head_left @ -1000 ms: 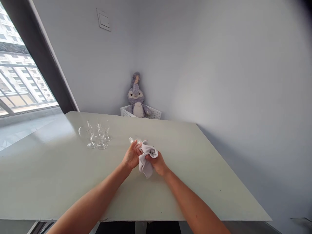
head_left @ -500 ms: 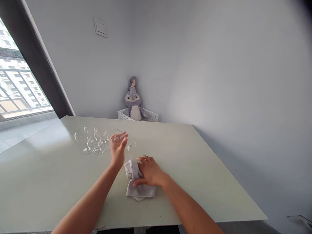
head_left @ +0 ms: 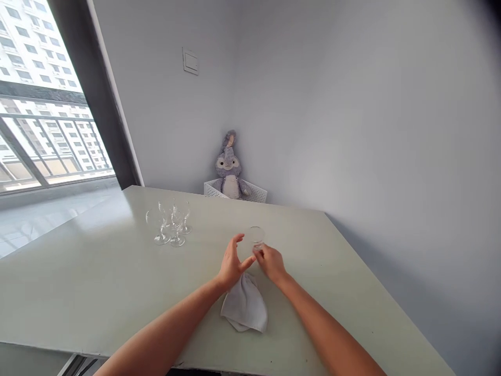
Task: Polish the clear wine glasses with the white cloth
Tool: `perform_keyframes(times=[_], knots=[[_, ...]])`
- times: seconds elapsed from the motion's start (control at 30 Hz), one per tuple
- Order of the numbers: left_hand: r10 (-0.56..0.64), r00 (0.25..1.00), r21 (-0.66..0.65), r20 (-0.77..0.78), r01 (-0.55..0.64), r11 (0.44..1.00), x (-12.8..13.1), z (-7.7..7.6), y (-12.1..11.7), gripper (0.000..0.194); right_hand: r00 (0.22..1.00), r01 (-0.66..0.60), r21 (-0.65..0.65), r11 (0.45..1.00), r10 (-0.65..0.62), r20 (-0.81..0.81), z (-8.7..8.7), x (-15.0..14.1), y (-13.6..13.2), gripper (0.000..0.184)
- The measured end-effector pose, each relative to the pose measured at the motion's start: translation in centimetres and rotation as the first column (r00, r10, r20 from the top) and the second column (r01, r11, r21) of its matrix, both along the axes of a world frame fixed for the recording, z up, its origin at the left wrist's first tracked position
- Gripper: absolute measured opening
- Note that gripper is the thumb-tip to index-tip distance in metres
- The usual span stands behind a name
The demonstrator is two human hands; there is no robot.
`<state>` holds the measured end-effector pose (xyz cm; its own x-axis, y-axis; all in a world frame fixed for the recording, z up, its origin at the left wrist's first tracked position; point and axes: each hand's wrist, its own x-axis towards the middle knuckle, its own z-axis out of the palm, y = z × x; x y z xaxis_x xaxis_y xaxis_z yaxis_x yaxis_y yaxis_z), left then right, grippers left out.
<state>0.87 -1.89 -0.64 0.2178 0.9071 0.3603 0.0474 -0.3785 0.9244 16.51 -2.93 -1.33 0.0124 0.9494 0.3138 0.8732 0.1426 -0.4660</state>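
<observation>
Okay, from my end on the head cam: R hand point(head_left: 272, 262) has fingers + thumb pinched on a clear glass point(head_left: 257, 233), approx mid-table and right in front of the L hand; rim faces up, bowl shows above the fingertips, lower part's hidden by my R fingers, so can't tell if it touches the table point(head_left: 117, 282) or is lifted. L hand point(head_left: 230, 265) is spread, fingers up and curved, thumb reaching out toward the R fingers; it's cupped just beside the glass, w/ a gap showing btwn fingers and bowl; nothing seen in its grip. Cloth point(head_left: 246, 308), pale grey, lies crumpled on the table on the near side, btwn my two forearms; its top end runs up to the heel of the L hand, can't tell if they touch.

Off to the left, well apart from both hands, stemmed glasses point(head_left: 177, 241) stand upright in a tight bunch; they overlap, so an exact count's hard. Bkgd: plush toy point(head_left: 230, 185) sits in a white basket point(head_left: 258, 195) past the far table edge; light switch point(head_left: 191, 61) on the wall point(head_left: 371, 115); far left, railing point(head_left: 50, 119) w/ bldgs beyond.
</observation>
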Motion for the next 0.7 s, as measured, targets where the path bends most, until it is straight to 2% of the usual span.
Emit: perform_keyframes(times=[0.07,0.13,0.23,0.33,0.47,0.7], knots=[[0.005,0.998,-0.105,-0.058,-0.011,0.994,0.0,-1.0,0.7,0.054,0.987,0.159,-0.044,0.986,-0.159,0.018,-0.7,3.1,1.0,0.024],[0.000,0.993,-0.172,-0.122,-0.021,0.985,0.0,-1.7,1.3,0.045,0.949,0.315,-0.079,0.946,-0.316,0.011,-1.2,6.5,1.9,0.026],[-0.013,0.984,-0.163,-0.177,-0.016,0.986,0.1,-2.1,1.7,0.035,0.893,0.447,-0.104,0.888,-0.449,0.002,-1.6,11.1,2.8,0.030],[-0.021,0.976,-0.134,-0.215,-0.009,0.991,0.1,-2.0,1.6,0.033,0.841,0.534,-0.128,0.835,-0.541,-0.017,-1.9,14.4,3.5,0.031],[-0.028,0.970,-0.129,-0.240,-0.003,0.992,-0.1,-1.9,1.5,0.034,0.794,0.592,-0.152,0.792,-0.605,-0.060,-1.8,16.5,4.7,0.028],[-0.039,0.978,-0.131,-0.203,0.012,0.991,-0.2,-1.9,1.5,0.035,0.735,0.644,-0.129,0.754,-0.656,-0.168,-1.1,17.2,5.1,0.021]])
